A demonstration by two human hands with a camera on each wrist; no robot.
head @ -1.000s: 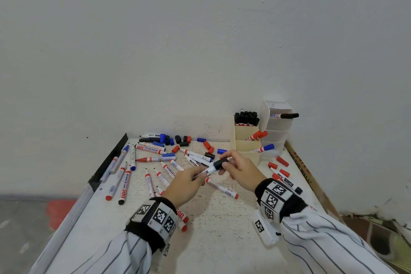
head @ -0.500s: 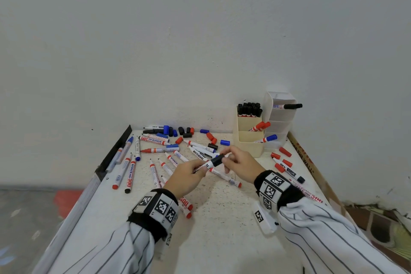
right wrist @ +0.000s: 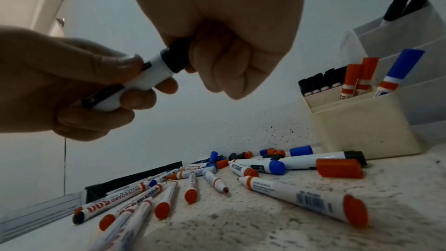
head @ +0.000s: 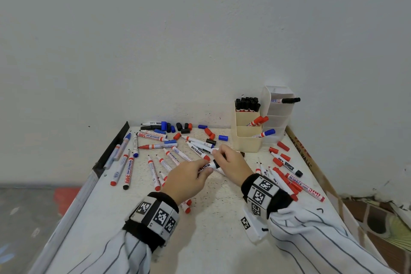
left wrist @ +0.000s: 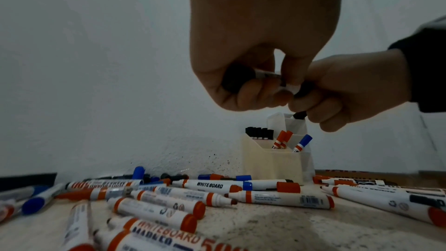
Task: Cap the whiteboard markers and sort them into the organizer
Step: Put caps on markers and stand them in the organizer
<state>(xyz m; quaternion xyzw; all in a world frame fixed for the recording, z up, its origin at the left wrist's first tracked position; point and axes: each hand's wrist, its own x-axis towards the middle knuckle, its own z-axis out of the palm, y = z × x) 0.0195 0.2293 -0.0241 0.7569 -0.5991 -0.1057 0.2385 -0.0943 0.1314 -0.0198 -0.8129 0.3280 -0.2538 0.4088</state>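
Hands lower; marker (head: 210,165) gripped between both.

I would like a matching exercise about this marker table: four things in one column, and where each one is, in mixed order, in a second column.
Things:
1. black-capped markers
2. two red-capped markers
3. blue-capped marker
4. black marker

Places:
A. held in both hands above the table
B. front compartment of the cream organizer
C. rear compartment, standing upright
D. middle compartment, leaning right

Pairs: 1-C, 2-D, 3-B, 4-A
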